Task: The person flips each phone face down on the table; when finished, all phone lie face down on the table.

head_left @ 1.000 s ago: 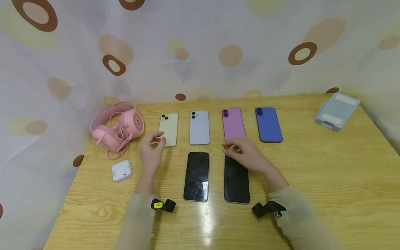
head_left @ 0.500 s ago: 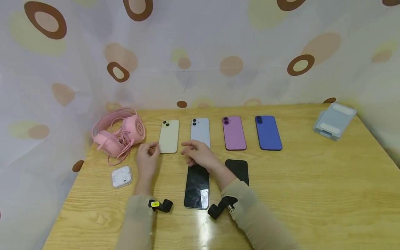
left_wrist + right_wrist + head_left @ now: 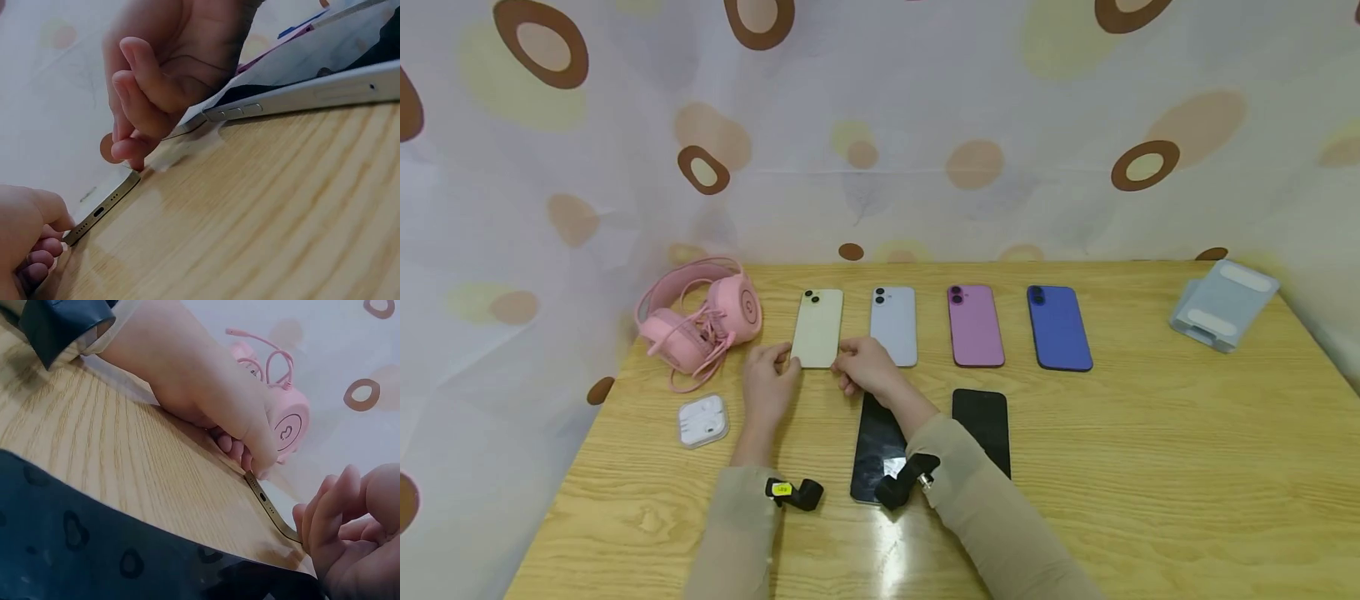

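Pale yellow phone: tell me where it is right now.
In the head view, the pale yellow phone is left of centre, between the pink headphones on its left and the pale blue phone on its right.

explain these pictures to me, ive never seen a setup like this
There is no robot: these are a person's bare left hand and right hand. The wide view comes from a head-worn camera; the two close, slanted views from the left wrist camera and right wrist camera. On the wooden table lie a pale yellow phone, a pale blue phone, a pinkish-purple phone and a blue phone, backs up, with two black-screened phones nearer the person. Around them are pink headphones, boxed white earphones and what looks like a pale blue stand. Both hands are at the pale yellow phone's near corners; whether they grip or just touch it is unclear.
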Demonstrator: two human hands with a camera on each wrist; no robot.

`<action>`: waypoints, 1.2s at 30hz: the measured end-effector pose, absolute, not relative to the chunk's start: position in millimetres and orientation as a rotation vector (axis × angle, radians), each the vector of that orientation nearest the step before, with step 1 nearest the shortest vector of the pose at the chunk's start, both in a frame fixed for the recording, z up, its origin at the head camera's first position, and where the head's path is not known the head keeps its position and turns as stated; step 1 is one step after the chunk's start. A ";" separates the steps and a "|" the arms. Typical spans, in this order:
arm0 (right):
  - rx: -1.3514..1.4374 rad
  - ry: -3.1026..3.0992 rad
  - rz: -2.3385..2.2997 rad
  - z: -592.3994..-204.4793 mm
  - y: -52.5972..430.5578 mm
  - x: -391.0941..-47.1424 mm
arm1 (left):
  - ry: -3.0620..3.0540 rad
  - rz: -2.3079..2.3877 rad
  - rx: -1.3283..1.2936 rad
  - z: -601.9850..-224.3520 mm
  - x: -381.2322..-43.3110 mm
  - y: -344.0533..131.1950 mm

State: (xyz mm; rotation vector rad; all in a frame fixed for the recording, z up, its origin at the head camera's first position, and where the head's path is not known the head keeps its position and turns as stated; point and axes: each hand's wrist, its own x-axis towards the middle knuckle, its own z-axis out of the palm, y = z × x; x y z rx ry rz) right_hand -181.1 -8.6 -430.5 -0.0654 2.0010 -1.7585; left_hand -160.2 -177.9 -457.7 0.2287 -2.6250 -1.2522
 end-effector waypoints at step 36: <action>-0.192 2.445 -1.286 -417.7 -5.8 -205.1 | -2.709 -1.261 0.269 -451.9 -158.0 -169.4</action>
